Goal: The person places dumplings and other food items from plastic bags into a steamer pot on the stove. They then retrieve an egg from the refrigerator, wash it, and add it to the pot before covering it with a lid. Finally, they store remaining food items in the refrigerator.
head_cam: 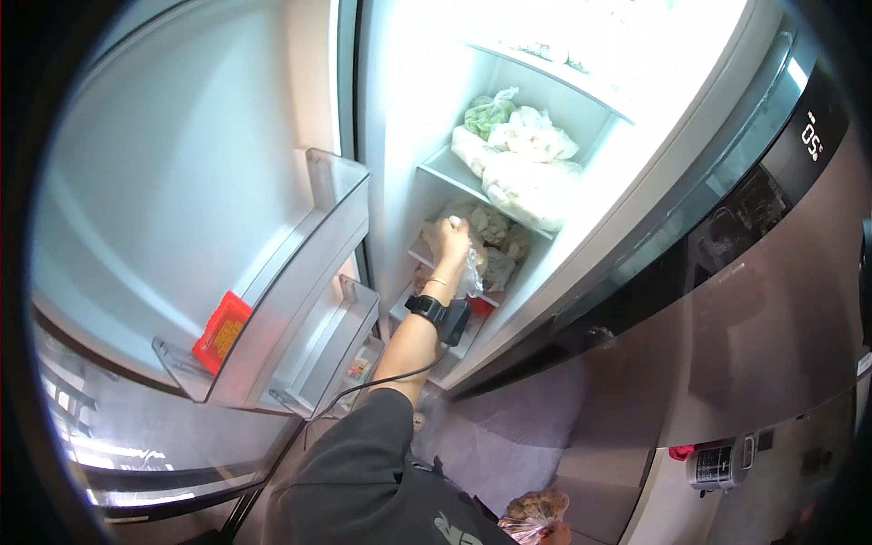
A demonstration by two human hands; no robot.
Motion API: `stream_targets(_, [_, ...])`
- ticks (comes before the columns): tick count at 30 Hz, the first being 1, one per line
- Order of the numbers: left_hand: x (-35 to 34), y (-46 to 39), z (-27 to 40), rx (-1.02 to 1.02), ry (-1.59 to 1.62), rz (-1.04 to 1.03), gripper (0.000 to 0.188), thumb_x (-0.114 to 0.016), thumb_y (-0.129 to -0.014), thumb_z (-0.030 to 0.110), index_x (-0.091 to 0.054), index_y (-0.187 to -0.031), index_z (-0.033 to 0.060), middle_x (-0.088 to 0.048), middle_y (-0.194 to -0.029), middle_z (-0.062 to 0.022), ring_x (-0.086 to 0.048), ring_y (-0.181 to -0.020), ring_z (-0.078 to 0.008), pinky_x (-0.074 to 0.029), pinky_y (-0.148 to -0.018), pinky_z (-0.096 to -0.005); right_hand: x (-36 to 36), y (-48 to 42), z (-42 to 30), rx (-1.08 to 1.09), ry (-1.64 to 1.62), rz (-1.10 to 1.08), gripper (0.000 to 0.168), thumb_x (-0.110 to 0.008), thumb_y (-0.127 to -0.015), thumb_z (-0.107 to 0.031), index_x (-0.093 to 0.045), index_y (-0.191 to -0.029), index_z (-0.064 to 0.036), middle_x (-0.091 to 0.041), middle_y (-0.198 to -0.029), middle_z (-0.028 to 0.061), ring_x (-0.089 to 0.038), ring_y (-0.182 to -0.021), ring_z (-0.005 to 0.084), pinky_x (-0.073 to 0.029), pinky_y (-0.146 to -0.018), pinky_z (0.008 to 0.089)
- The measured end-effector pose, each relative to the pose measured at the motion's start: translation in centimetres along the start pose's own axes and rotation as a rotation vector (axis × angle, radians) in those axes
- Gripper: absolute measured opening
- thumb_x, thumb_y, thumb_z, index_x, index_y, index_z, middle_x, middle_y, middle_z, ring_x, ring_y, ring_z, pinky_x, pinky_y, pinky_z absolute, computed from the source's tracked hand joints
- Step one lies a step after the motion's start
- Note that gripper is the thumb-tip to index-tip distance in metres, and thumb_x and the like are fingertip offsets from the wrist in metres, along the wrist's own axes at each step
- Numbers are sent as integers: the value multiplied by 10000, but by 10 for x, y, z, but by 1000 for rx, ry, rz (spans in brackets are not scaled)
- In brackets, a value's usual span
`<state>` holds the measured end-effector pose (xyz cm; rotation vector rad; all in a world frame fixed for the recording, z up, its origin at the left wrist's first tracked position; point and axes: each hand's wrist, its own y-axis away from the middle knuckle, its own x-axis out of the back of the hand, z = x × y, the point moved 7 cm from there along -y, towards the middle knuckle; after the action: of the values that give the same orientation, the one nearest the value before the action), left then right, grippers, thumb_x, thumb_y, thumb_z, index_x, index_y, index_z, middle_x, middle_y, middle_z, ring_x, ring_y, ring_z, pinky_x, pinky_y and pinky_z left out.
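Note:
My left hand reaches into the lit fridge compartment, at the shelf below the middle one. Its fingers are closed on a clear plastic bag, part of which hangs below the hand; what the bag holds is hard to make out. Beside and behind it lie more plastic bags with pale contents. At the bottom of the view, close to my body, my right hand grips a clear plastic bag of brown food. Only a small part of that hand shows.
The fridge door stands open at left, its clear bins jutting inward; one holds a red packet. White bags and a green-filled bag crowd the shelf above. A cable trails from the wrist device.

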<state>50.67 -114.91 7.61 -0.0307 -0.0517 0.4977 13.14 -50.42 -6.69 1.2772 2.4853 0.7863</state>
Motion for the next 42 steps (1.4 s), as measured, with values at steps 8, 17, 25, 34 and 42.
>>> stream_targets(8, [-47,-82,-8,-138,-148,-101,340,-563,-856,237,-563,-1086,-13,-569,-1142,-241,-555,-1017,-424,-430,-870,-456,-20,23,-23,12,82,0,67,-534,-825,-82,-513,-875,-42,-532,-790,91,-507,-658,199,-424,-578,326])
stream_targets(17, [-77,-141,-22,-803,-280,-113,327,-565,-843,210,-588,-1124,44,-592,-1138,-208,-541,-1068,-379,-438,-884,-419,-29,45,-32,15,132,42,143,-539,-861,-161,-546,-950,-49,-568,-874,104,-531,-758,220,-433,-661,346])
stream_targets(25, [-55,-138,-33,-498,3,-135,383,-570,-786,57,-524,-1164,12,-610,-1079,-167,-566,-1031,-358,-442,-881,-384,-30,56,-26,54,133,6,217,-543,-894,-231,-575,-1017,-56,-600,-948,116,-552,-848,239,-441,-735,364])
stream_targets(34, [10,70,-30,-196,467,-117,119,-451,-917,16,-519,-1011,44,-572,-819,-35,-547,-662,-115,-456,-537,-246,-55,13,-8,16,-29,-43,94,-527,-763,43,-461,-777,-22,-463,-639,65,-467,-473,167,-429,-472,310])
stream_targets(42, [224,321,-112,234,39,-824,182,-578,-918,160,-643,-985,3,-624,-842,-23,-559,-777,-85,-468,-699,-246,-194,24,-10,-56,93,-478,57,-548,-781,19,-495,-787,-2,-518,-658,66,-504,-515,131,-409,-421,241])
